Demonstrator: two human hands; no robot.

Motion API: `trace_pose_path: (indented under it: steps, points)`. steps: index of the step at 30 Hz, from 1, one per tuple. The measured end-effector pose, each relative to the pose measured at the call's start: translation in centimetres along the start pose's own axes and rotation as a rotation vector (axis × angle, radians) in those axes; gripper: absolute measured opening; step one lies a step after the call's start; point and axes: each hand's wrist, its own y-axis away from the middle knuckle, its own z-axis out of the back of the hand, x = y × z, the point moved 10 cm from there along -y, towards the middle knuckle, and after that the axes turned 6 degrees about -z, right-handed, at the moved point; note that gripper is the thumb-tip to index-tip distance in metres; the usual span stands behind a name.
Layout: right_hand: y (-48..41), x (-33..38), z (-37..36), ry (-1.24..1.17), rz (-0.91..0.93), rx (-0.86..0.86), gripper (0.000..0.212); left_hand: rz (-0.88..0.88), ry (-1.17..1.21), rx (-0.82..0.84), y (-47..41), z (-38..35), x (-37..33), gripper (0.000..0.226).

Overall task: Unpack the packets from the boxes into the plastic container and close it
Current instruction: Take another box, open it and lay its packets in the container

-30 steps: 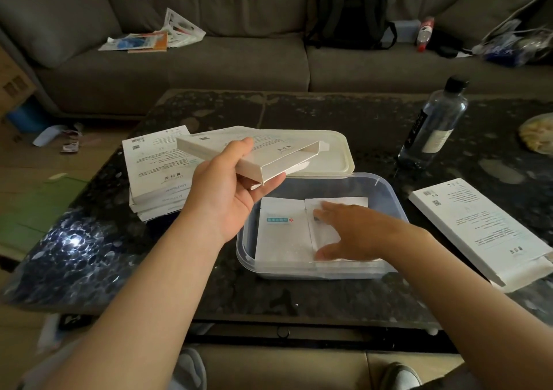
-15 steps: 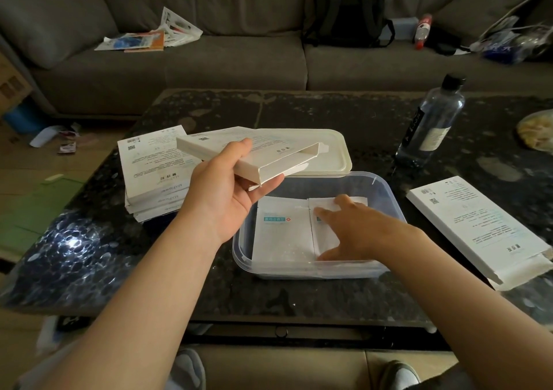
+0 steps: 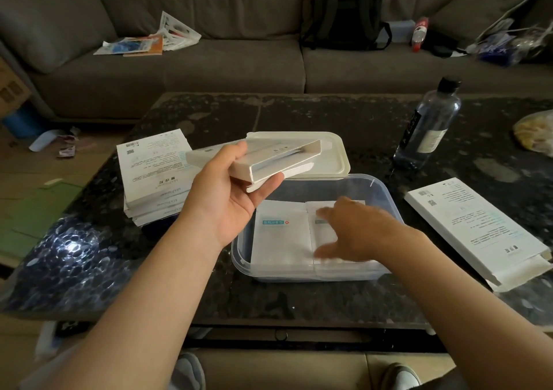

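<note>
White box (image 3: 278,158) was gripped by the left hand (image 3: 227,204); the right hand (image 3: 356,234), fingers (image 3: 326,213) extended, lay over packets (image 3: 281,240) inside the plastic container (image 3: 344,186).

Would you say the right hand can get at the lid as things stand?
Probably yes. The right hand is over the packets in the container, and the lid lies just beyond its far rim. The left hand holds a box over the lid's left part, but its right end is bare.
</note>
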Motion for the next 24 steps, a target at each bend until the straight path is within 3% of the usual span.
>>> trace_pose_path:
  steps: [4,7,16,24]
  points:
    - [3.0,0.9,8.6,-0.407,0.138,-0.593,0.02,0.023,0.053,0.018,-0.1,-0.2,0.0,0.042]
    - [6.2,1.4,12.2,-0.619,0.247,-0.865,0.023,0.023,0.054,0.031,-0.2,-0.5,0.0,0.039]
    - [4.3,3.0,10.2,-0.539,0.23,-0.627,0.046,0.051,-0.006,0.082,-0.2,-1.1,0.6,0.04]
    - [3.6,3.5,9.6,-0.496,0.27,-0.602,0.038,0.041,-0.073,0.15,-0.2,-1.7,0.8,0.04]
